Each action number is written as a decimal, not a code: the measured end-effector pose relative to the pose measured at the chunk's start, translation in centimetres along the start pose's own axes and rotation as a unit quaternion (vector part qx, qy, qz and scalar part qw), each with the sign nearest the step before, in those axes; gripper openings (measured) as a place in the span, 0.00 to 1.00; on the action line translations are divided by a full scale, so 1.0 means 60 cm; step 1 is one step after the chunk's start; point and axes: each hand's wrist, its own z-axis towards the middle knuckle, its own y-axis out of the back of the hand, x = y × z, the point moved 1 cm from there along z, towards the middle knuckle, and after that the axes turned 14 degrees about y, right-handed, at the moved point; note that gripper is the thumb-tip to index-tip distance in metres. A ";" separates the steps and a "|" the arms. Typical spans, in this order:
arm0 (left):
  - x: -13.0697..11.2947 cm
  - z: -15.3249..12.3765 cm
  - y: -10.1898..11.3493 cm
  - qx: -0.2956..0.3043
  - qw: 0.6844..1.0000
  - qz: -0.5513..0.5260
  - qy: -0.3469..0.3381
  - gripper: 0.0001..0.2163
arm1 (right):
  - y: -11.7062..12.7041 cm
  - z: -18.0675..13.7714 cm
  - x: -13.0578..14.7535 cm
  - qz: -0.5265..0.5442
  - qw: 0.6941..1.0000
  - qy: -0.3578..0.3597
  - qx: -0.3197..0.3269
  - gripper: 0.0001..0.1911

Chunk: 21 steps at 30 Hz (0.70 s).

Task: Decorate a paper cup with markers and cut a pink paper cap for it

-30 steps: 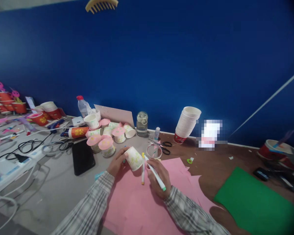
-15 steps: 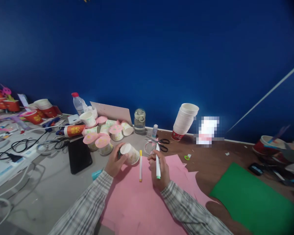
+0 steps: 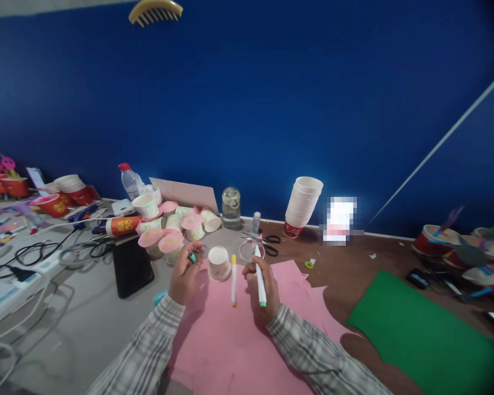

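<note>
My left hand [image 3: 184, 274] is closed round a small teal pen cap [image 3: 193, 257], just left of a white paper cup [image 3: 219, 263] that stands upside down at the far edge of a pink paper sheet [image 3: 234, 340]. My right hand [image 3: 264, 285] grips a white marker with a green end [image 3: 259, 277], held roughly upright above the sheet. A yellow-tipped marker [image 3: 233, 272] lies on the pink sheet between my hands, touching neither.
Behind the cup are several decorated cups with pink tops [image 3: 170, 233], a glass jar [image 3: 231, 200], scissors [image 3: 267, 244], a round clear lid [image 3: 247, 250] and a stack of white cups [image 3: 303, 204]. A black phone [image 3: 132, 266] lies left, cables [image 3: 33, 258] further left, green paper [image 3: 420, 334] right.
My left hand has set the white cup upside down on the sheet and let go, now holding only the teal cap. My right hand kept the marker, turning it upright.
</note>
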 end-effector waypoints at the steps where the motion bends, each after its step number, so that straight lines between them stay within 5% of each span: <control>1: -0.002 -0.004 -0.003 0.005 1.000 0.001 -0.002 0.15 | 0.000 -0.001 0.002 0.003 1.000 0.007 0.010 0.16; 4: -0.010 -0.018 -0.016 0.041 0.999 -0.025 -0.003 0.15 | 0.001 -0.005 0.010 0.011 0.999 0.037 0.030 0.15; 8: -0.019 -0.029 -0.028 0.110 0.989 -0.093 0.042 0.28 | 0.005 -0.003 0.032 0.035 0.996 0.068 0.049 0.15; 12: -0.014 -0.029 -0.027 0.130 0.987 -0.053 0.080 0.18 | 0.013 0.012 0.063 0.091 0.990 0.087 0.070 0.16; 17: -0.014 -0.032 -0.021 0.108 0.989 0.095 -0.017 0.11 | 0.020 0.025 0.093 0.153 0.982 0.085 0.070 0.19; 21: -0.018 -0.038 -0.021 0.149 0.961 0.197 -0.126 0.11 | 0.016 0.017 0.096 0.170 0.983 0.041 0.055 0.19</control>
